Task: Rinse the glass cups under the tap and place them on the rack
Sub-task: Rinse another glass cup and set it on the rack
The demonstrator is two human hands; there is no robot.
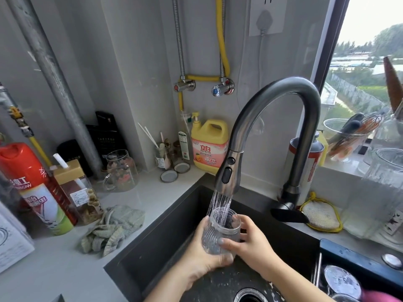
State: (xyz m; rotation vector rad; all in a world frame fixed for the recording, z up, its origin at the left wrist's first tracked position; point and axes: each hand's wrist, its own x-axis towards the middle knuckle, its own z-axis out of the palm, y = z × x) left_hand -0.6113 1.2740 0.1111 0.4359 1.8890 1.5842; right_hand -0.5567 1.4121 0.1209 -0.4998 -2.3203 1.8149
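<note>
A clear ribbed glass cup point(219, 231) is held upright over the dark sink point(165, 232). My left hand point(204, 256) grips its base and left side. My right hand point(250, 243) wraps its right side, thumb across the front. Water sprays from the grey tap head point(227, 173) straight into the cup's mouth. At the lower right, a dark rack point(353, 258) sits in the sink, with an upturned glass point(342, 281) inside it.
A flowered glass mug point(121, 171) stands on the left counter behind a crumpled grey cloth point(113, 228). Spray can, bottles and a yellow detergent jug point(209, 147) line the wall. A yellow-edged scrubber point(321, 215) and large glass jars point(383, 192) sit on the right ledge.
</note>
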